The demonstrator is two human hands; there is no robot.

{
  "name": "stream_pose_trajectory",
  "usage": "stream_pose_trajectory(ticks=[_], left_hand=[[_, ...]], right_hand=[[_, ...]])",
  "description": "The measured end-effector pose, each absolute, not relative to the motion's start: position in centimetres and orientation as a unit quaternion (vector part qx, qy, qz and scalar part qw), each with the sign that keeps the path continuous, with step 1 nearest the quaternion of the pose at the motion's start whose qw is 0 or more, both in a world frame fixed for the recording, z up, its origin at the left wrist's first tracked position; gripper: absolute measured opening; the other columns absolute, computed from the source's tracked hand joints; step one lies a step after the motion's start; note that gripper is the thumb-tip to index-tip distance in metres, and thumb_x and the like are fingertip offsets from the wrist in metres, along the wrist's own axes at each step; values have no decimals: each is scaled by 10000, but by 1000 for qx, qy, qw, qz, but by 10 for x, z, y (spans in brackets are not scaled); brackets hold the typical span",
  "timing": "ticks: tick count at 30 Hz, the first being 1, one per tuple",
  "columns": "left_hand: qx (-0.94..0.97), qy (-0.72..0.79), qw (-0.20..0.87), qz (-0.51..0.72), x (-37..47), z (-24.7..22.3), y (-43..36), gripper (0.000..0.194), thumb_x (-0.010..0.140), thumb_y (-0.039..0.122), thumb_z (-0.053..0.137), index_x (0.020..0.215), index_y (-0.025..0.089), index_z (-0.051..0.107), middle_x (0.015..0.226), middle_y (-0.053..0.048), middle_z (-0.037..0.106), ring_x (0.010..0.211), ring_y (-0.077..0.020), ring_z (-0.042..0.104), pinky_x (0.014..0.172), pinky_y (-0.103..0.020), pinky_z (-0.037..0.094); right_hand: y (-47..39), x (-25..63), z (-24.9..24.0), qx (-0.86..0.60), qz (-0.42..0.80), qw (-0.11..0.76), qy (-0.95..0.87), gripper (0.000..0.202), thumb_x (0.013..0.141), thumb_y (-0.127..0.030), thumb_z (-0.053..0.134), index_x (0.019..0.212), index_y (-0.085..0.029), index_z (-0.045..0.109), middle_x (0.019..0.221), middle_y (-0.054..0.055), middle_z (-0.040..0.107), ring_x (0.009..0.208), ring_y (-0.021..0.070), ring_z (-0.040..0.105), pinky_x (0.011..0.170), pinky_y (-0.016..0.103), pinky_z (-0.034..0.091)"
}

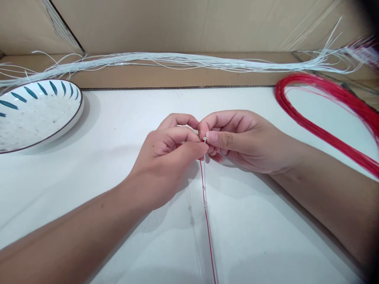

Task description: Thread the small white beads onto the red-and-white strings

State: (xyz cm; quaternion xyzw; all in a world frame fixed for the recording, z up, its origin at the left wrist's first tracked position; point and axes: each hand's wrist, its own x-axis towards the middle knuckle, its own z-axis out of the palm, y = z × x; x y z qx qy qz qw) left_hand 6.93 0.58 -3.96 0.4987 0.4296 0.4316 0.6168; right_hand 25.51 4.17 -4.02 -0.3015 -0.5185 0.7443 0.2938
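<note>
My left hand (174, 157) and my right hand (237, 138) meet near the middle of the view, fingertips almost touching. Between thumb and finger, my left hand pinches a red cord (209, 236) and a thin white strand beside it. The thumb and forefinger of my right hand close on a tiny white piece (204, 139) at the top of the strand. Below the hands, small clear beads (204, 205) sit along the cord, which runs down to the bottom edge of the view.
A white plate with blue leaf marks (63, 118) holds many small clear pieces at the left. White strands (177, 59) lie across a cardboard ledge (177, 79) at the back. A looped red cord bundle (319, 134) rests on the white table (133, 244) at the right.
</note>
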Motion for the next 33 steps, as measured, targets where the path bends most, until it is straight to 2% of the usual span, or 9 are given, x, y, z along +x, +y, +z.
stream_pose_trajectory(ticks=[3,7,11,16,22,29,33], left_hand=[[506,428,609,435,69,-41,6,261,835,132,644,607,226,729,1083,28,577,928,-138,669,803,-269,567],[506,420,608,444,68,-42,5,281,865,133,615,627,229,728,1089,17,593,1073,-172,649,820,-260,560],[527,423,591,441,69,-42,4,262,860,131,631,652,237,749,1098,0,616,1041,-164,638,874,-277,561],[546,420,573,444,69,-41,4,263,844,118,644,668,260,779,1076,-16,644,1124,-196,608,893,-285,569],[528,426,578,453,71,-41,3,264,853,142,649,648,264,761,1069,-4,632,1039,-170,626,885,-262,576],[546,444,556,442,70,-39,4,243,843,170,664,638,253,764,1079,-35,670,1170,-237,597,891,-303,582],[548,444,558,437,70,-38,3,242,847,165,667,656,263,778,1107,-29,669,1186,-225,589,865,-277,582]], right_hand=[[42,255,-39,-303,746,295,-514,213,883,-326,793,840,-146,687,702,-8,615,616,78,534,529,196,436],[42,254,-38,-307,749,298,-506,196,881,-301,793,826,-151,680,679,-20,596,600,72,524,528,187,447],[42,253,-37,-309,748,296,-508,187,879,-287,794,826,-159,669,680,-29,591,594,68,532,524,179,454],[42,254,-38,-303,749,297,-508,219,868,-318,808,836,-152,669,686,-31,590,591,61,531,521,168,457],[42,254,-37,-311,740,296,-518,239,860,-353,811,827,-167,665,676,-30,584,581,70,528,516,186,459],[42,253,-37,-318,737,297,-517,245,846,-364,821,818,-174,670,663,-27,571,580,82,520,509,205,447],[41,253,-37,-316,739,302,-512,252,833,-366,833,814,-171,675,666,-26,573,581,81,515,506,206,442]])
